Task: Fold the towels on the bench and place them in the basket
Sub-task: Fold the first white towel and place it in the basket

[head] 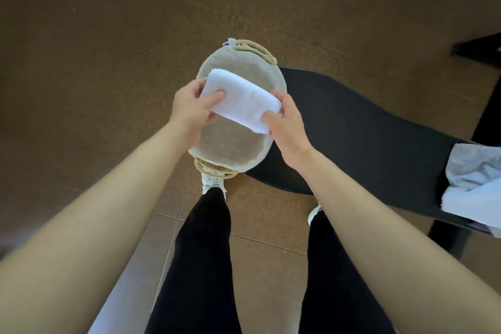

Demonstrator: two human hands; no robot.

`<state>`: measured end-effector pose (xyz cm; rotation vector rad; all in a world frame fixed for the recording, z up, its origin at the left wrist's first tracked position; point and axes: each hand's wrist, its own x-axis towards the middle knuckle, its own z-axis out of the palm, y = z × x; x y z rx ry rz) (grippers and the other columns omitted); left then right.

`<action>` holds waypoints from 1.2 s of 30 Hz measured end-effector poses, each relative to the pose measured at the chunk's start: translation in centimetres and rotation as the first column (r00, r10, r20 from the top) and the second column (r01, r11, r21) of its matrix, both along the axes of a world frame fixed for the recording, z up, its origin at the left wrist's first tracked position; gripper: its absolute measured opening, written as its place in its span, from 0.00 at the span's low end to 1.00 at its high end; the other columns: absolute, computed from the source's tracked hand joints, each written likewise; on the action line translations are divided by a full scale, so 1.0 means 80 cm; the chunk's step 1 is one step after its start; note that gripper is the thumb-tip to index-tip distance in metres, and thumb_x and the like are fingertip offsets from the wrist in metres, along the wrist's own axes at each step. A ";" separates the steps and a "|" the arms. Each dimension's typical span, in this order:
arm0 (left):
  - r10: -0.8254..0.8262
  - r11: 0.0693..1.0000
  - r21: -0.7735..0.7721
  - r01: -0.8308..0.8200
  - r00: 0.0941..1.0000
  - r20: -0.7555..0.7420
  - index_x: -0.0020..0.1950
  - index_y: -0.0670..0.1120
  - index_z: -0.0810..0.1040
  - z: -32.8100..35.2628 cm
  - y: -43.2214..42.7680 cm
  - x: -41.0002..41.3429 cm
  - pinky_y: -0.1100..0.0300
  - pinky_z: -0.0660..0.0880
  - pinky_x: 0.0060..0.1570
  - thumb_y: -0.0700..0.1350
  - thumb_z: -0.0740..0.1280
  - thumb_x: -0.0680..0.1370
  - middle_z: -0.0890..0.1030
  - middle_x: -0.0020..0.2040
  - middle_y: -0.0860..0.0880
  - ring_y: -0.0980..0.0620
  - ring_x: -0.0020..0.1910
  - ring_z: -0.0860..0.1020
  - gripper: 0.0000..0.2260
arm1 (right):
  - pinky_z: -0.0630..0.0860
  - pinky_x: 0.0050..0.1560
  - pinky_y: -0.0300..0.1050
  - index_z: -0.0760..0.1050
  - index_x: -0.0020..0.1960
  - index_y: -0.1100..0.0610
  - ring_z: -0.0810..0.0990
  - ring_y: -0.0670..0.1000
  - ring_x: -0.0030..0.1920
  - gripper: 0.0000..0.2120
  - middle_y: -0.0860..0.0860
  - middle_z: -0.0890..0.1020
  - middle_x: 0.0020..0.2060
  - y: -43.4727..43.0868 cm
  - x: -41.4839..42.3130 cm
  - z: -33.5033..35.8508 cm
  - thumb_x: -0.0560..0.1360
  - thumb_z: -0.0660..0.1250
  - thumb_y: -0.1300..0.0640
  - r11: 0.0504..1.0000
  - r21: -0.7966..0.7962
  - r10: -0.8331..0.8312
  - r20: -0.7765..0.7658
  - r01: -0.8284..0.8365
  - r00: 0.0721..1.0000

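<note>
Holding folded white towel (241,100) over basket (230,146) opening | pinching end left of basket centre with left hand (189,108), thumb on top | pinching opposite end with right hand (287,127) | touching basket's right side: black bench (366,130) | well right of basket, on bench: loose towels (474,184)

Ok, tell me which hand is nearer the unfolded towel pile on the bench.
Right. The right hand grips the end of the folded white towel nearer the towel pile; the left hand grips its other end, farther off.
</note>
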<state>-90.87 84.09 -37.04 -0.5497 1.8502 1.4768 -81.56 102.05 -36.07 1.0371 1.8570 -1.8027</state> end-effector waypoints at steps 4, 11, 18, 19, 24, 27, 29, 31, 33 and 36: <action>0.009 1.000 0.006 -0.009 1.000 0.004 0.69 0.47 0.77 -0.018 -0.008 -0.014 0.48 0.83 0.55 0.42 0.72 0.79 0.83 0.61 0.48 0.48 0.60 0.83 0.19 | 0.73 0.71 0.54 0.66 0.76 0.47 0.69 0.49 0.70 0.30 0.45 0.69 0.70 -0.021 -0.016 -0.012 0.76 0.64 0.63 0.990 0.138 0.035 -0.008 -0.034 0.999; -0.286 0.902 -0.388 0.192 0.937 -0.201 0.72 0.48 0.74 -0.048 0.024 -0.035 0.57 0.74 0.61 0.49 0.70 0.80 0.80 0.63 0.52 0.52 0.61 0.78 0.21 | 0.67 0.65 0.35 0.72 0.73 0.47 0.68 0.41 0.62 0.23 0.48 0.70 0.69 -0.027 -0.045 -0.063 0.81 0.64 0.64 0.925 0.376 -0.030 -0.057 0.050 0.998; -0.163 0.873 -0.470 0.129 0.986 -0.032 0.69 0.44 0.77 -0.098 0.062 -0.040 0.54 0.75 0.52 0.50 0.64 0.82 0.83 0.60 0.46 0.45 0.58 0.81 0.17 | 0.67 0.73 0.43 0.68 0.78 0.52 0.68 0.55 0.73 0.24 0.54 0.69 0.73 -0.044 -0.065 -0.112 0.82 0.61 0.63 0.758 0.635 0.135 0.065 -0.146 0.989; -0.129 0.895 -0.431 0.112 0.992 -0.010 0.69 0.45 0.78 -0.103 0.061 -0.041 0.55 0.75 0.53 0.51 0.64 0.82 0.83 0.59 0.46 0.45 0.58 0.81 0.18 | 0.67 0.74 0.46 0.66 0.78 0.52 0.67 0.57 0.73 0.25 0.55 0.68 0.74 -0.042 -0.064 -0.116 0.82 0.61 0.62 0.732 0.650 0.183 0.101 -0.204 0.978; -0.183 0.914 -0.373 0.161 0.983 -0.022 0.74 0.46 0.74 -0.112 0.047 -0.038 0.51 0.74 0.66 0.50 0.61 0.84 0.81 0.65 0.46 0.44 0.64 0.78 0.20 | 0.66 0.74 0.50 0.61 0.81 0.50 0.64 0.62 0.75 0.27 0.59 0.61 0.78 -0.037 -0.064 -0.114 0.83 0.60 0.57 0.643 0.667 0.311 0.223 -0.377 0.924; -0.282 0.892 -0.390 0.228 0.956 -0.085 0.77 0.46 0.69 -0.098 0.041 -0.015 0.56 0.75 0.62 0.46 0.59 0.84 0.79 0.68 0.47 0.46 0.66 0.77 0.21 | 0.68 0.72 0.50 0.62 0.80 0.49 0.65 0.62 0.75 0.26 0.58 0.62 0.77 -0.037 -0.065 -0.112 0.84 0.59 0.57 0.653 0.663 0.298 0.219 -0.365 0.929; -0.374 0.867 -0.448 0.221 0.881 -0.289 0.77 0.45 0.70 -0.084 0.028 0.013 0.57 0.74 0.67 0.43 0.61 0.82 0.76 0.72 0.46 0.48 0.71 0.74 0.22 | 0.68 0.71 0.50 0.63 0.80 0.49 0.66 0.61 0.75 0.25 0.57 0.63 0.77 -0.037 -0.065 -0.114 0.84 0.59 0.57 0.660 0.662 0.293 0.209 -0.356 0.933; -0.523 0.815 -0.535 0.223 0.680 -0.514 0.74 0.42 0.75 -0.077 0.018 0.034 0.54 0.69 0.73 0.37 0.62 0.81 0.75 0.74 0.43 0.45 0.73 0.72 0.20 | 0.71 0.67 0.52 0.64 0.79 0.51 0.69 0.63 0.72 0.25 0.59 0.65 0.75 -0.036 -0.065 -0.115 0.83 0.61 0.60 0.629 0.684 0.319 0.208 -0.370 0.925; -0.699 0.709 -0.618 0.340 0.453 -0.553 0.71 0.41 0.77 -0.086 0.012 0.033 0.48 0.69 0.73 0.35 0.63 0.80 0.74 0.74 0.40 0.40 0.73 0.72 0.20 | 0.73 0.62 0.51 0.65 0.78 0.52 0.72 0.63 0.69 0.26 0.59 0.66 0.74 -0.036 -0.065 -0.113 0.82 0.62 0.61 0.619 0.694 0.333 0.192 -0.368 0.923; -0.940 0.340 -0.748 0.570 0.211 -0.268 0.81 0.48 0.65 -0.103 0.011 0.011 0.43 0.56 0.80 0.40 0.63 0.81 0.58 0.83 0.41 0.40 0.82 0.56 0.27 | 0.74 0.67 0.53 0.65 0.79 0.52 0.73 0.61 0.68 0.26 0.59 0.63 0.77 -0.038 -0.059 -0.109 0.82 0.64 0.59 0.549 0.738 0.373 0.203 -0.392 0.905</action>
